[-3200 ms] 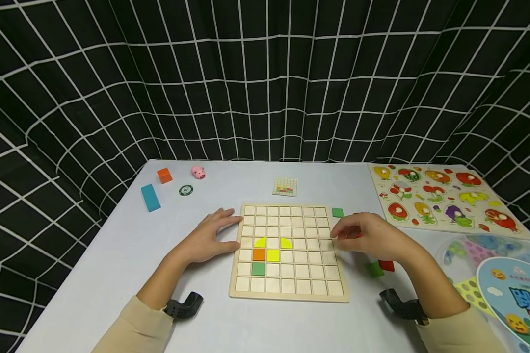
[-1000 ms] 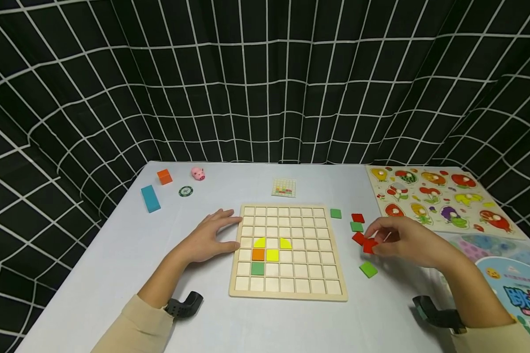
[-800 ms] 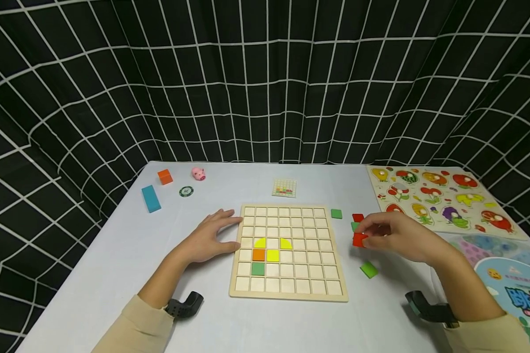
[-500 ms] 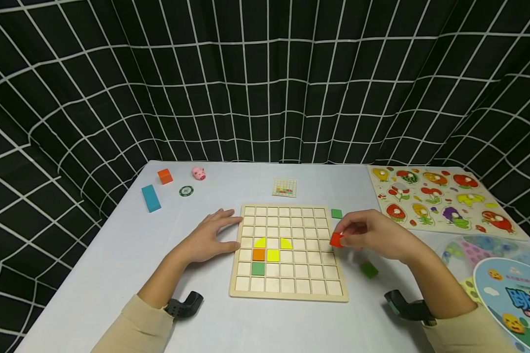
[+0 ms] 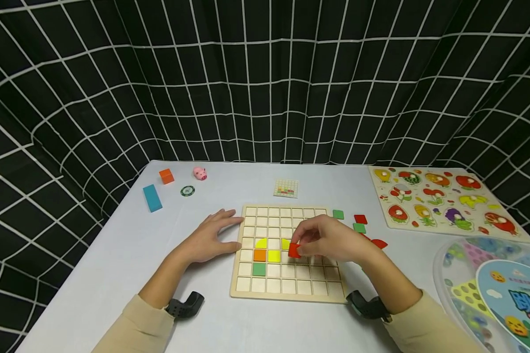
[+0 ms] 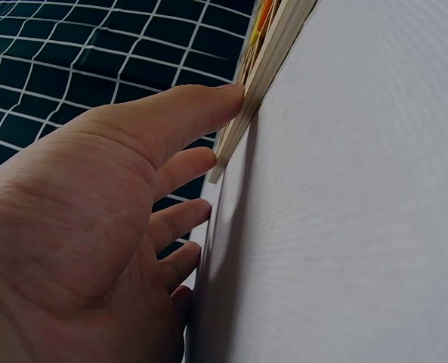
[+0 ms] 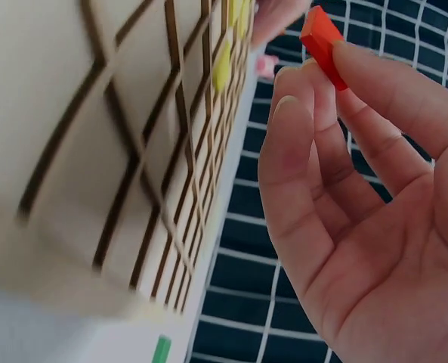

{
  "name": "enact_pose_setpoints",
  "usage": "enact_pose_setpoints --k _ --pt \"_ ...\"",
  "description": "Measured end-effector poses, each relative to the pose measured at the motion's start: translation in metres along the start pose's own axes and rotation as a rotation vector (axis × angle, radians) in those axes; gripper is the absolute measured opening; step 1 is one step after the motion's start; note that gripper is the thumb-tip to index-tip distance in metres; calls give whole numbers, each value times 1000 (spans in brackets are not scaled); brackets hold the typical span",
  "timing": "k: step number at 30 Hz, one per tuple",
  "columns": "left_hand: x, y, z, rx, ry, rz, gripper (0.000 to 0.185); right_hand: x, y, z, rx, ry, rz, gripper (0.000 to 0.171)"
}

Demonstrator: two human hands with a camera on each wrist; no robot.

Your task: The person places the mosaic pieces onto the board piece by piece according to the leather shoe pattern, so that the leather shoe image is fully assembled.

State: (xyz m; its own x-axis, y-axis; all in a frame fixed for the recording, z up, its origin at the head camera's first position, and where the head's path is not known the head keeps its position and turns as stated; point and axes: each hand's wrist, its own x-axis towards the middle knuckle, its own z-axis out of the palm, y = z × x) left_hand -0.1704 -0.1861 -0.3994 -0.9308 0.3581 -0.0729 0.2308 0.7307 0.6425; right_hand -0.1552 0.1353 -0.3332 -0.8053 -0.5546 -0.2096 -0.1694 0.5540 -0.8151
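Over the wooden grid board (image 5: 287, 296), my right hand (image 5: 329, 239) pinches a red square tile (image 5: 294, 250) between thumb and fingers. In the right wrist view the red tile (image 7: 324, 47) tilts at the fingertips, apart from the board. On the board lie two yellow quarter-round tiles, the left one (image 5: 261, 243) in full view and the other partly behind the red tile. A yellow square tile (image 5: 274, 256), an orange tile (image 5: 259, 255) and a green tile (image 5: 259, 269) also sit in its cells. My left hand (image 5: 212, 238) touches the board's left edge with thumb and index fingertip, fingers spread.
Right of the board lie loose green tiles (image 5: 338, 214) and red tiles (image 5: 360, 219), some behind the right forearm. A small pattern card (image 5: 286, 188) lies behind the board. A fruit puzzle (image 5: 441, 201), a round package (image 5: 512, 294), a blue block (image 5: 152, 198) and a pink pig (image 5: 200, 173) stand around.
My right hand moved right to the loose tiles, picked up a red square tile, and carried it left over the board. My left hand stayed at the board's edge.
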Motion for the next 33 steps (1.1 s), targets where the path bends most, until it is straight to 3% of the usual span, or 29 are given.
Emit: enact_pose_setpoints --k 15,33 --pt "1 -1 0 -1 1 -10 65 24 -16 34 -138 -44 -17 17" --pt "2 -2 0 -2 -4 -14 66 22 -24 52 -384 10 -79 20"
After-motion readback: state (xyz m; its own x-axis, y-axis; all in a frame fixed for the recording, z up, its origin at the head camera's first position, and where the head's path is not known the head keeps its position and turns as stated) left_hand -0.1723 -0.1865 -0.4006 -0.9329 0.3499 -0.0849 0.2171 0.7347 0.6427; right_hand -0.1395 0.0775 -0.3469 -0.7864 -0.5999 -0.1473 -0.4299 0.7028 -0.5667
